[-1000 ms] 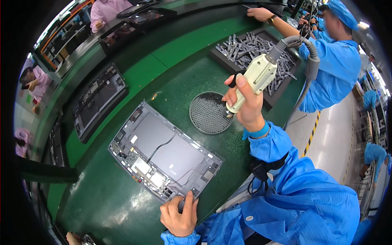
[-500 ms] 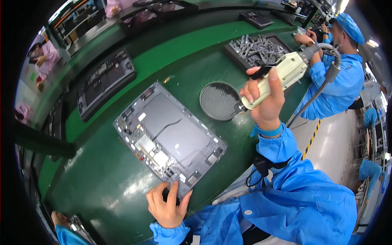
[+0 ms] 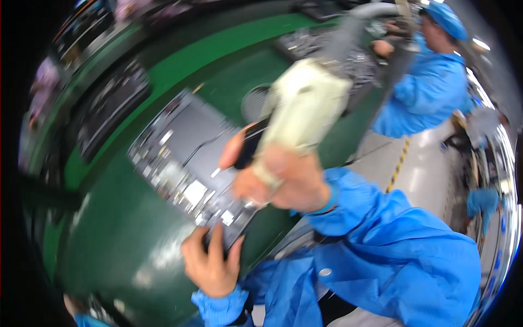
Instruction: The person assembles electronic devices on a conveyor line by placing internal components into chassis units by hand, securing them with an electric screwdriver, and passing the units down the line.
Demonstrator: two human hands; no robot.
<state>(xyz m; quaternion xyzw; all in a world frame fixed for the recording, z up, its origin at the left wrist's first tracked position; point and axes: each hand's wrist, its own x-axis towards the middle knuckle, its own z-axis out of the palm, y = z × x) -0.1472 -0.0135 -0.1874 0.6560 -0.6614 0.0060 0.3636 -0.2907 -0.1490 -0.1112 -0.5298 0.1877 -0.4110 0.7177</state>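
My right hand point(image 3: 286, 177) is wrapped round a cream-coloured electric screwdriver point(image 3: 308, 101), blurred by motion, over the near right part of an opened tablet point(image 3: 204, 125). The driver's tip is hard to make out behind my fingers. The tablet lies tilted on the green bench, showing a grey panel, a dark cable and a strip of circuit board. At its near corner my left hand point(image 3: 212, 264) grips the edge, thumb at the side and fingertips on top. A round dark screw tray point(image 3: 255, 103) stands beyond the tablet, partly covered by the driver.
A bin of small grey parts point(image 3: 305, 43) sits at the far right. Another opened device point(image 3: 111, 106) lies at the far left on the green line. To the right works a person in blue point(image 3: 430, 90). Another sleeve point(image 3: 87, 320) shows at the lower left.
My right hand has brought the screwdriver from beside the round tray, left and nearer, over the tablet. My left hand keeps its hold on the corner. The whole view has shifted slightly.
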